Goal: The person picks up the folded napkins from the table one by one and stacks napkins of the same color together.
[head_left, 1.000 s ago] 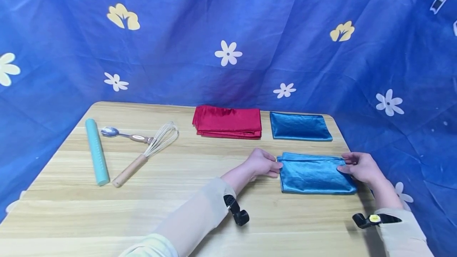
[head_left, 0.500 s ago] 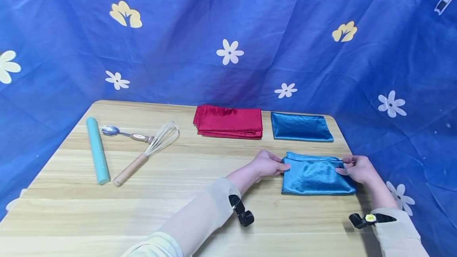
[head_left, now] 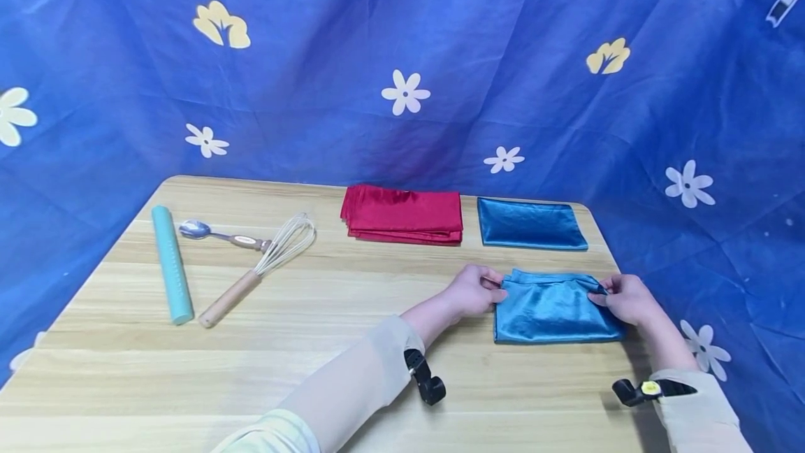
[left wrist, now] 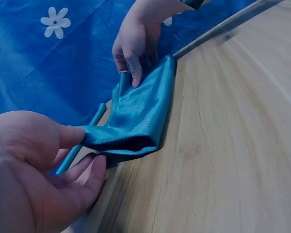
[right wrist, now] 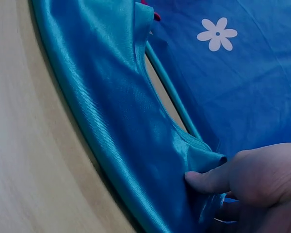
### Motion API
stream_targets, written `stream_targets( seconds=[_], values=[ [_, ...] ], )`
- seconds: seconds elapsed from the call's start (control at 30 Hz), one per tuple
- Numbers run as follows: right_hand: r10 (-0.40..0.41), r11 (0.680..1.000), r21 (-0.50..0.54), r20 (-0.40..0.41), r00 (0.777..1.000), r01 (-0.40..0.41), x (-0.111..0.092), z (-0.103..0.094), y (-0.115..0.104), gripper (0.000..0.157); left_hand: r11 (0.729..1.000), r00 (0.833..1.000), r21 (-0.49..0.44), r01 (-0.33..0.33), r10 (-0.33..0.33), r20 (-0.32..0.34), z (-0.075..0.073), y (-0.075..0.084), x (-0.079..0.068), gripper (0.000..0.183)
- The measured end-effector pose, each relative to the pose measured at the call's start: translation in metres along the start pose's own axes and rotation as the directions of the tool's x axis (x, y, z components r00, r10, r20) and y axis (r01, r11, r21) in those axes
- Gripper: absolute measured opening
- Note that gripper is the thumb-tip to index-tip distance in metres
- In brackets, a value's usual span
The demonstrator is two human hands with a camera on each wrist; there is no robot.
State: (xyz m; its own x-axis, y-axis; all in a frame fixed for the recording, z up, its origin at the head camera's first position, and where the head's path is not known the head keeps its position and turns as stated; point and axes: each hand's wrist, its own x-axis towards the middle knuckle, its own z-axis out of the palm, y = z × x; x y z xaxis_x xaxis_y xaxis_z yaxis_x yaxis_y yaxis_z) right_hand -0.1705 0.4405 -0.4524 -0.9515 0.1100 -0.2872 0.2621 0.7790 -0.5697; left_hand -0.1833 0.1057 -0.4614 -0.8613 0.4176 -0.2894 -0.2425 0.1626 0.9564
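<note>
A folded light-blue satin cloth [head_left: 556, 310] lies at the right of the table, its far edge lifted and bunched a little. At its far left corner my left hand [head_left: 474, 290] pinches the layers between thumb and fingers; the left wrist view shows the fold [left wrist: 131, 143] gaping beside the fingertips. My right hand [head_left: 629, 298] pinches the far right corner, thumb on top of the cloth [right wrist: 111, 97] in the right wrist view, the other fingers partly hidden beneath.
Behind lie a folded dark-blue cloth [head_left: 531, 224] and a folded red cloth [head_left: 405, 215]. To the left are a whisk [head_left: 258, 271], a spoon [head_left: 223, 235] and a turquoise rod [head_left: 172, 264]. A blue flowered curtain [head_left: 314, 75] hangs past the wooden table's [head_left: 283, 369] far edge.
My left hand has moved slightly right along with the cloth's left corner. The far edge of the light-blue cloth has drawn in and puckered between the hands. The other things stay put.
</note>
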Motion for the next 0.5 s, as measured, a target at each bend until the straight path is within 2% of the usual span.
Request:
stream_targets(
  seconds=[0.13, 0.27, 0.37, 0.43, 0.5],
  values=[
    [-0.005, 1.000, 0.021, 0.021, 1.000, 0.005, 0.000, -0.001, -0.003, 0.031, 0.998, 0.999, -0.050, 0.039, -0.039, -0.009, -0.001, -0.002, 0.001, 0.021],
    [0.033, 0.998, 0.060, 0.055, 0.998, -0.037, 0.001, -0.003, -0.005, 0.056, 0.996, 0.998, -0.081, 0.046, -0.048, -0.026, -0.003, -0.005, 0.003, 0.020],
    [0.096, 0.991, 0.088, 0.080, 0.992, -0.103, 0.003, -0.005, -0.002, 0.079, 0.994, 0.998, -0.099, 0.052, -0.056, -0.033, -0.006, -0.010, 0.005, 0.023],
    [0.136, 0.984, 0.103, 0.101, 0.986, -0.146, 0.005, -0.006, 0.001, 0.088, 0.991, 0.997, -0.116, 0.059, -0.064, -0.037, -0.008, -0.014, 0.007, 0.026],
    [0.156, 0.979, 0.116, 0.117, 0.981, -0.169, 0.005, -0.008, 0.005, 0.089, 0.984, 0.996, -0.159, 0.074, -0.080, -0.028, -0.012, -0.018, 0.008, 0.028]
  ],
)
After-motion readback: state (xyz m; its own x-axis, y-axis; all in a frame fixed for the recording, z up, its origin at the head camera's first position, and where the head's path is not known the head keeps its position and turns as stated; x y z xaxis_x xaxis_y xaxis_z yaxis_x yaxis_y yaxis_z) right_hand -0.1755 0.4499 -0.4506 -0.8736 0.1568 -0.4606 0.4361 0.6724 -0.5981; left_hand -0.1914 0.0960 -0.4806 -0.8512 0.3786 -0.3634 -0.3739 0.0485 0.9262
